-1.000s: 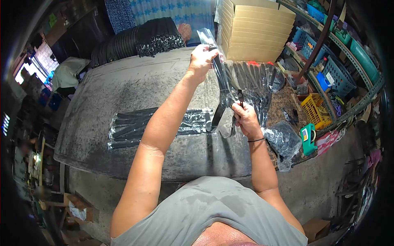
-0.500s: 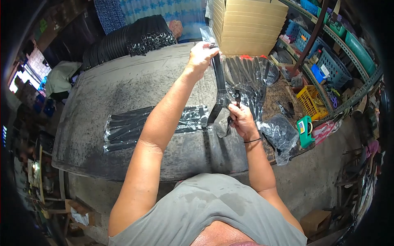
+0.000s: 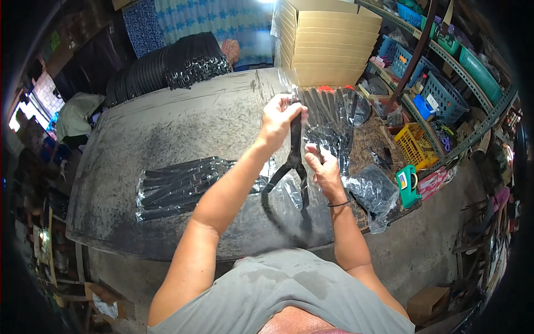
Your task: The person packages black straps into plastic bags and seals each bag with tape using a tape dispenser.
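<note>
My left hand [image 3: 281, 122] pinches the upper end of a Y-shaped black strap [image 3: 295, 158], raised over the table. Clear plastic sticks up above those fingers. Below its joint the strap splits into two tails that hang down and apart. Close to the strap's right side, my right hand [image 3: 326, 170] is closed, thumb against fingers, with a dark bit at the fingertips that I cannot make out. Left of the strap, a row of plastic-wrapped black straps [image 3: 178, 186] lies flat, partly behind my left forearm. More wrapped black straps [image 3: 331, 119] lie beyond my right hand.
The large worn table [image 3: 128, 133] bears a heap of black straps [image 3: 167, 67] at the back. Cardboard boxes [image 3: 334, 44] stand behind. To the right are a crumpled plastic bag [image 3: 374, 192], a green tape dispenser [image 3: 409, 186], a yellow basket [image 3: 414, 147] and shelving with blue baskets [image 3: 445, 94].
My left hand has come lower and nearer with the strap, whose two tails now hang apart below the joint. My right hand has moved slightly down and away from the strap's middle.
</note>
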Demonstrator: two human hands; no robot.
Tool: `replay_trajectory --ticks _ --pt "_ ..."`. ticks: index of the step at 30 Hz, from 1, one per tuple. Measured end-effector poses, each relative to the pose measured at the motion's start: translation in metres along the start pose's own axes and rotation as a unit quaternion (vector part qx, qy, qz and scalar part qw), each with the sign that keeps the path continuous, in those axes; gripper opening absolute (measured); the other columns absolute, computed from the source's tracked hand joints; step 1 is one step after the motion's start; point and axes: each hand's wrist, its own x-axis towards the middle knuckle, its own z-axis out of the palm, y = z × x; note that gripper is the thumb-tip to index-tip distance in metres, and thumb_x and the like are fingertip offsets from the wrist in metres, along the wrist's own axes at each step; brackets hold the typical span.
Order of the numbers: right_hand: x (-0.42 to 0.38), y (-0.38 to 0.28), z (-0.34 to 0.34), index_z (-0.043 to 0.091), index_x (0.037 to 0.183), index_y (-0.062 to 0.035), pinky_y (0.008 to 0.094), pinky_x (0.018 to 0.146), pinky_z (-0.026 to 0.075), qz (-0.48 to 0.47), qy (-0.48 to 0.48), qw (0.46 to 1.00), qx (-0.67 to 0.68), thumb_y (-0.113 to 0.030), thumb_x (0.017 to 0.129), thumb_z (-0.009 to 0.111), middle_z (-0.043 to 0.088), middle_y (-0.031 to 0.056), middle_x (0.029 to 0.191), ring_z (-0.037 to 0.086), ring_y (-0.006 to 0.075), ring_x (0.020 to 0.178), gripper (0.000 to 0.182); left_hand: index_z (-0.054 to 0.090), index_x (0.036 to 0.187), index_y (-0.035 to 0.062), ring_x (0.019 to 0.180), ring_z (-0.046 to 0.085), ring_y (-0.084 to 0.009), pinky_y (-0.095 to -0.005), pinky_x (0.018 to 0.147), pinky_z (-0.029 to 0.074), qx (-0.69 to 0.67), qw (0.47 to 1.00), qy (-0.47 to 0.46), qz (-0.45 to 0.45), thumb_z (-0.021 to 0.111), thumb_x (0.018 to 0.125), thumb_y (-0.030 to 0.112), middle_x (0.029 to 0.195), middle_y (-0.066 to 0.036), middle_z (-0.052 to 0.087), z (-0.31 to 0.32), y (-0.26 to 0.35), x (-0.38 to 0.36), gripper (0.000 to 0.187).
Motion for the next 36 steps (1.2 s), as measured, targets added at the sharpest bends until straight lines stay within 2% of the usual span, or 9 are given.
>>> replay_trajectory --ticks 1,2,5,7,10,23,29,35,36 --pt "0.006 -0.002 0.011 0.061 0.116 0.0002 0.0236 0.071 0.048 -0.068 0.025 0.997 0.011 -0.026 0.086 0.07 0.064 0.003 0.096 0.057 0.0089 0.08 0.041 0.049 0.107 0.0006 0.077 0.065 -0.0199 -0.0326 0.071 0.056 -0.019 1.0 0.01 -0.003 0.061 0.088 0.005 0.089 -0.013 0.065 0.005 -0.005 -0.007 0.023" --pt "0.005 -0.009 0.015 0.06 0.116 0.0013 0.0256 0.083 0.046 -0.046 0.016 0.997 0.056 -0.023 0.086 0.07 0.064 0.0029 0.098 0.057 0.0104 0.087 0.04 0.048 0.107 0.0007 0.077 0.065 -0.0201 -0.0325 0.071 0.056 -0.015 1.0 0.011 0.012 0.061 0.088 0.003 0.089 -0.014 0.065 0.011 -0.009 -0.014 0.024" --pt "0.006 -0.011 0.028 0.062 0.104 -0.0008 0.0217 0.062 0.045 -0.009 0.001 0.99 0.138 -0.019 0.088 0.067 0.062 -0.0006 0.084 0.055 0.0057 0.07 0.025 0.047 0.108 0.0009 0.078 0.065 -0.0214 -0.0332 0.071 0.056 -0.075 0.997 0.003 0.014 0.061 0.088 0.003 0.089 -0.014 0.065 0.016 -0.023 -0.03 0.024" --pt "0.003 -0.005 0.03 0.063 0.095 -0.0034 0.0202 0.044 0.033 0.012 0.014 0.995 0.094 -0.02 0.09 0.064 0.055 -0.0048 0.068 0.044 0.0024 0.052 0.017 0.048 0.109 0.0011 0.078 0.066 -0.0224 -0.0337 0.071 0.056 -0.072 0.997 0.006 0.007 0.062 0.089 0.007 0.09 -0.015 0.065 0.014 -0.014 -0.034 0.026" --pt "-0.002 0.004 0.032 0.063 0.088 -0.0049 0.0201 0.043 0.033 0.033 0.016 0.994 0.098 -0.022 0.091 0.063 0.055 -0.0046 0.066 0.044 0.0026 0.051 0.017 0.048 0.11 0.0013 0.079 0.066 -0.0234 -0.0347 0.072 0.056 -0.096 0.995 -0.014 0.006 0.063 0.091 0.017 0.092 -0.016 0.065 0.001 -0.001 -0.028 0.029" --pt "-0.007 0.001 0.037 0.06 0.09 -0.008 0.0176 0.04 0.032 0.018 0.032 0.992 0.119 -0.024 0.093 0.059 0.059 -0.0007 0.066 0.042 0.0025 0.044 0.016 0.055 0.101 -0.0007 0.081 0.066 -0.0175 -0.0283 0.074 0.054 0.02 1.0 -0.008 0.0 0.06 0.092 0.013 0.089 -0.013 0.067 -0.003 -0.017 -0.049 0.018" --pt "-0.007 -0.003 0.04 0.062 0.088 -0.0063 0.0193 0.043 0.031 0.018 0.057 0.984 0.166 -0.019 0.094 0.059 0.053 -0.0062 0.065 0.042 0.001 0.05 0.014 0.059 0.099 0.0003 0.079 0.059 -0.0104 -0.0256 0.073 0.049 0.106 0.987 -0.016 -0.116 0.06 0.093 0.019 0.088 -0.004 0.064 0.0 -0.027 -0.072 0.019" --pt "-0.014 0.015 0.026 0.064 0.096 -0.0069 0.017 0.04 0.031 -0.038 0.02 0.994 0.101 -0.023 0.091 0.061 0.054 -0.0059 0.069 0.039 -0.0003 0.045 0.018 0.061 0.103 -0.0002 0.084 0.058 -0.0083 -0.0245 0.079 0.048 0.06 0.993 -0.067 -0.081 0.06 0.094 0.022 0.092 -0.002 0.065 -0.017 -0.05 -0.079 0.024" --pt "-0.012 0.003 0.012 0.064 0.095 -0.0041 0.0185 0.048 0.034 -0.008 0.026 0.992 0.12 -0.021 0.091 0.059 0.058 -0.0036 0.074 0.044 0.0019 0.054 0.018 0.062 0.106 -0.0005 0.086 0.058 -0.0081 -0.0246 0.081 0.048 0.109 0.989 -0.07 -0.076 0.06 0.094 0.022 0.094 -0.002 0.065 -0.019 -0.05 -0.079 0.025"
